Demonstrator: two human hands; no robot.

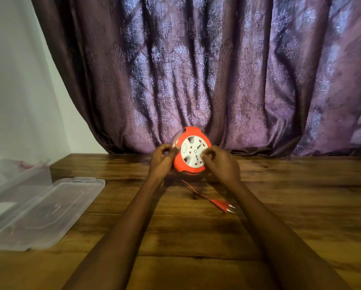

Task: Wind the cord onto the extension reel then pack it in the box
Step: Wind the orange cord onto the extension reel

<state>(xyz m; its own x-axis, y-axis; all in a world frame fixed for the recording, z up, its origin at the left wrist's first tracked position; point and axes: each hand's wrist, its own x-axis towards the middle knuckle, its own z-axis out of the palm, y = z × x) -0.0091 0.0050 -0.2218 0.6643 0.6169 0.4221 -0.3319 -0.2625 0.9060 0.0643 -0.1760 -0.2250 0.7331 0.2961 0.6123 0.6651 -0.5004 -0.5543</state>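
Box (18,181) open, contents unclear; lid (47,212) beside.

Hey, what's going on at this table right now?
A person holds an orange and white extension reel upright at the far side of a wooden table. The left hand grips its left edge; the right hand has fingers at the white face. A short length of cord and the red plug lie loose on the table. A clear plastic box lies at the left.
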